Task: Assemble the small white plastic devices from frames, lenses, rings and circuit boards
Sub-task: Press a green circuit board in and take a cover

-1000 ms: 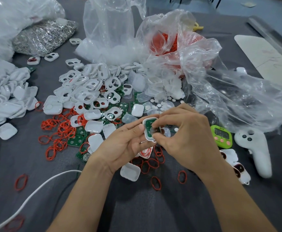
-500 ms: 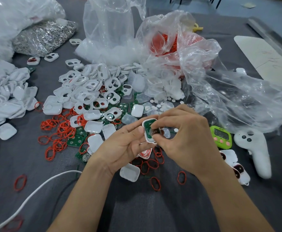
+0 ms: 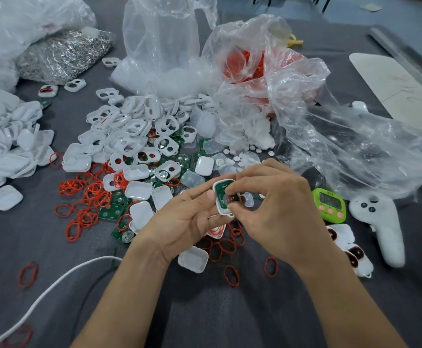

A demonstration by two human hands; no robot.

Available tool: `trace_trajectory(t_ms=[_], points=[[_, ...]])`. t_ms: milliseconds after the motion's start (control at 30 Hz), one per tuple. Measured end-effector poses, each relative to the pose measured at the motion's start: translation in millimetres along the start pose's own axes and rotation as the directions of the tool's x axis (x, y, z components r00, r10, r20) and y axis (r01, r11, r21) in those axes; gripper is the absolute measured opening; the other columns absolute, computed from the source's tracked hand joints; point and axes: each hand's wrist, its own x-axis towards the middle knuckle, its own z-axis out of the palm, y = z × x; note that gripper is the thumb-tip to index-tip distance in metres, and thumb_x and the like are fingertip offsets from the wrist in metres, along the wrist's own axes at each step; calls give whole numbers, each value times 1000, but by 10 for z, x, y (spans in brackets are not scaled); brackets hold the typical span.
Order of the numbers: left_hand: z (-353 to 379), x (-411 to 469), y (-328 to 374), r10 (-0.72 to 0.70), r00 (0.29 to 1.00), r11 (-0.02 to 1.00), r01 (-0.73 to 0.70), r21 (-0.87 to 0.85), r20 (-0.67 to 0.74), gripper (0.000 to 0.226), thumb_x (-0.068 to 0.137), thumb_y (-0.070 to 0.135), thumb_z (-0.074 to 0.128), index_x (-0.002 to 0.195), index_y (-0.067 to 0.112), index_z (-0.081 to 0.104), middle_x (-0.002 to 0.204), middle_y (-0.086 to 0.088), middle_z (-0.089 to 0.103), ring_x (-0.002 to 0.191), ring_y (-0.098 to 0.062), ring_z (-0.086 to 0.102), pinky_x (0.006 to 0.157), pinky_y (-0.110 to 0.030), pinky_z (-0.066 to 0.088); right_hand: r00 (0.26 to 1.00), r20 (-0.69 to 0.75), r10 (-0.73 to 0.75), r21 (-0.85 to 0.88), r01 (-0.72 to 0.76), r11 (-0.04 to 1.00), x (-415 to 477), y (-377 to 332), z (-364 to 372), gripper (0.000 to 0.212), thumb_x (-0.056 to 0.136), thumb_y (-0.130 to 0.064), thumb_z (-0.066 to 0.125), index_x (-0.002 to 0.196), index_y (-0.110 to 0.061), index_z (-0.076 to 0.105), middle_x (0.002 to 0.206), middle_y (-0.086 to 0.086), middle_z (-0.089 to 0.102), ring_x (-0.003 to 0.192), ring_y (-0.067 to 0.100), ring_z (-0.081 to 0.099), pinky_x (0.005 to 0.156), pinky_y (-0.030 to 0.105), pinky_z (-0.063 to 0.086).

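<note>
Obs: Grey cloth covers the bench [image 3: 230,312]. Beyond its far edge are a strip of blue floor [image 3: 355,13] and some dark legs, chair or stand, cannot tell. Clear bags [image 3: 162,46] slump at the back, and a red-filled bag [image 3: 247,61] lies beside them.

Op: Work piece?

Obs: Held above the bench, centre. The left hand [image 3: 185,222] grips a white frame [image 3: 217,197] by its edges, thumb on the near side. A green circuit board [image 3: 223,187] sits in the frame, face up. The right hand [image 3: 275,212] pinches a small round part [image 3: 230,200] against the board's lower half. Lens or something else, cannot tell.

Op: How to seat it well?

Obs: Judgement only.
- Brace the frame level in the left hand.
- Centre the round part over its seat before any pressure.
- Push straight down with a fingertip, not at a slant, so the board does not lift out of the frame.
- The part looks small and likely slippery, so work low over the bench; a dropped part then lands close by, not among the loose stock.

Op: Stock on hand?

Obs: A pile of frames [image 3: 129,136] is heaped left of centre. Loose red rings [image 3: 87,197] and spare boards [image 3: 111,212] lie in front of it. Small white discs [image 3: 240,156] are scattered near the bags. Finished-looking units [image 3: 343,237] lie to the right, beside a green timer [image 3: 330,204] and a white controller [image 3: 383,229]. A white cable [image 3: 54,282] crosses the near left corner.
</note>
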Motion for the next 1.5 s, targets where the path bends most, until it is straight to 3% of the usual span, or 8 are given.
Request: trace_trajectory(t_ms=[433, 600, 800, 1200, 1500], points=[[3, -34, -11, -16, 999, 1000, 16, 7, -31, 56, 86, 28, 82, 137, 10, 65, 123, -7, 71, 104, -16, 71, 84, -28, 61, 999, 15, -32, 9, 32, 999, -7, 42, 24, 18, 70, -13, 92, 85, -21, 84, 89, -9, 76, 86, 11, 63, 83, 21, 48], [-11, -42, -17, -25, 999, 1000, 25, -17, -21, 52, 87, 28, 80, 135, 12, 67, 124, -8, 72, 105, -16, 72, 81, -26, 61, 996, 69, 50, 115, -57, 992, 5, 76, 4, 18, 70, -17, 92, 84, -25, 84, 84, -14, 74, 87, 6, 61, 84, 16, 46], [-8, -40, -29, -31, 999, 999, 30, -30, -19, 55, 82, 32, 86, 131, 12, 70, 123, -6, 73, 103, -15, 72, 79, -25, 61, 975, 191, 117, 260, -165, 951, 98, 140, -60, 15, 75, -17, 88, 81, -30, 85, 78, -20, 73, 78, 0, 62, 71, 11, 41], [15, -37, -48, -30, 999, 999, 30, -23, -13, 62, 79, 34, 88, 132, 8, 68, 118, -7, 74, 101, -16, 72, 77, -25, 61, 968, 234, 90, 267, -153, 952, 145, 179, -101, 18, 72, -16, 88, 76, -32, 83, 75, -27, 71, 79, -4, 67, 70, 6, 42], [-12, -33, -62, -26, 1000, 1000, 26, -15, 8, 54, 85, 33, 82, 134, 12, 68, 126, -6, 72, 108, -15, 71, 84, -26, 59, 970, 219, 103, 253, -159, 954, 112, 180, -94, 18, 73, -18, 90, 78, -33, 84, 74, -22, 71, 74, 0, 65, 69, 8, 42]])
